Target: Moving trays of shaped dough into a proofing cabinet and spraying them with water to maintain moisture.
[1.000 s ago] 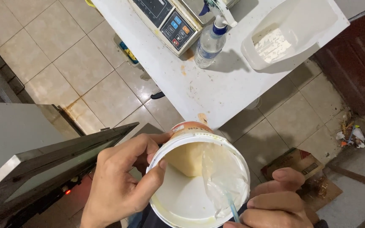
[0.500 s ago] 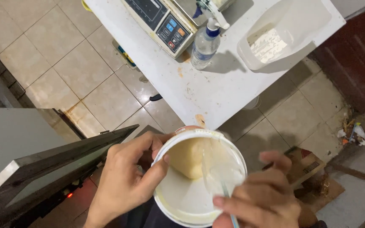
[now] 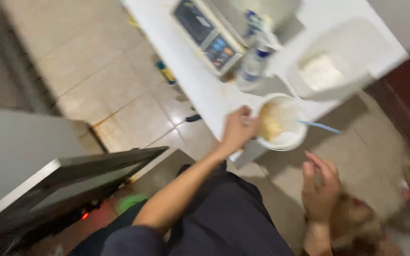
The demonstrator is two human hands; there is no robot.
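Tub point(image 3: 281, 128) now at table edge point(image 3: 205, 95) in left grip point(image 3: 237, 130); blurred right hand point(image 3: 320, 187) seemingly open, empty

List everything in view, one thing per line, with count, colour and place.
Tub: one, white, holding a yellowish paste, at the table's near edge.
Utensil handle: one, light blue, sticking out of the tub to the right.
Table: one, white, upper middle.
Scale: one, grey with a dark panel, on the table.
Bottle: one, clear with a blue band, beside the scale.
Container: one, white, large, holding something white, right on the table.
Floor tiles: beige, left.
Appliance door: one, dark, open, lower left.
Left hand: gripping the tub's rim.
Right hand: open, below the tub, holding nothing.
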